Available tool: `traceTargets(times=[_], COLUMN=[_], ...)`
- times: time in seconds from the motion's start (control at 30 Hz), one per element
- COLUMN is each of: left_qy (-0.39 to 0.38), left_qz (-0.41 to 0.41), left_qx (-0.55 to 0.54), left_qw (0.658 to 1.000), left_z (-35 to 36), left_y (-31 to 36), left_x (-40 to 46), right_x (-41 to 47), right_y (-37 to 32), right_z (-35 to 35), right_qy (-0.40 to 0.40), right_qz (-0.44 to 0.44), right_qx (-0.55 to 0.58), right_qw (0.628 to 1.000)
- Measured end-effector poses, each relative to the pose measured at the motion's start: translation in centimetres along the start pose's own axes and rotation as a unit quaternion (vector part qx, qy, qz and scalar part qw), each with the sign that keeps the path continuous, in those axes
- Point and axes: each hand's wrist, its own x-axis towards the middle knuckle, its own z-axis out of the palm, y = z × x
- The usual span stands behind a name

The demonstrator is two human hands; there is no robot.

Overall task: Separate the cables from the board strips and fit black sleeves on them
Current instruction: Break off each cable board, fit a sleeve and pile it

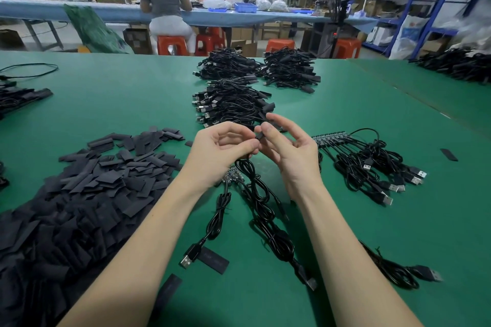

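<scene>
Two bare forearms reach out over a green bench (pixel 119 103), the hands meeting above its middle. The left hand (pixel 220 148) has its fingers curled and pinches a thin black cable (pixel 261 194) between thumb and forefinger. The right hand (pixel 288 148) pinches a small black sleeve (pixel 261 136) at the cable's end with thumb and forefinger, its other fingers loosely spread. The two hands almost touch at the fingertips. The cable hangs in loops from the hands down to the bench toward the near edge, where it lies beside other loose cables with USB plugs. Just under the left hand lies a short board strip (pixel 232 176). To the left, a large heap of flat black sleeves (pixel 87 194) spreads to the near left corner. To the right of the hands lies another board strip with cables attached (pixel 356 156). Beyond the hands, toward the far edge, sit three piles of finished cables (pixel 231 106). Past the bench, two people sit at a blue worktable (pixel 106 12) on orange stools (pixel 170 44).
</scene>
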Motion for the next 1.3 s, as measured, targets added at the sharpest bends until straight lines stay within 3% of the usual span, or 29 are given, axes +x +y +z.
traceTargets(times=[0.4, 0.53, 0.6, 0.77, 0.93, 1.07, 1.2, 1.3], left_qy=[0.036, -0.016, -0.035, 0.019, 0.097, 0.092, 0.057, 0.032], left_qz=[-0.029, -0.123, -0.15, -0.111, 0.013, 0.109, 0.172, 0.161], left_qx=[-0.015, 0.079, 0.049, 0.054, 0.156, 0.31, 0.51, 0.621], left_qw=[0.999, 0.989, 0.987, 0.992, 0.983, 0.94, 0.841, 0.766], left_z=[0.9, 1.0, 1.3, 1.8, 1.1, 0.7, 0.0, -0.7], left_y=[-0.1, -0.5, -0.8, -0.3, 0.6, 0.7, -0.2, -1.5], left_x=[-0.1, -0.1, -0.4, -0.2, 2.2, 6.1, 10.6, 12.8], right_x=[0.4, 1.1, 1.3, 1.6, 1.6, 1.5, 1.3, 1.2], right_y=[0.2, -0.5, -0.7, -1.0, -1.0, -0.5, -0.3, -0.1], right_z=[0.3, -0.1, -0.4, -1.3, -2.2, -2.1, -1.9, -1.7], right_qy=[0.054, 0.133, 0.154, 0.176, 0.188, 0.164, 0.123, 0.096], right_qz=[-0.024, -0.028, -0.031, -0.015, 0.06, 0.092, 0.106, 0.115], right_qx=[-0.005, 0.071, 0.092, 0.092, 0.023, -0.035, -0.065, -0.093], right_qw=[0.998, 0.988, 0.983, 0.98, 0.98, 0.981, 0.985, 0.984])
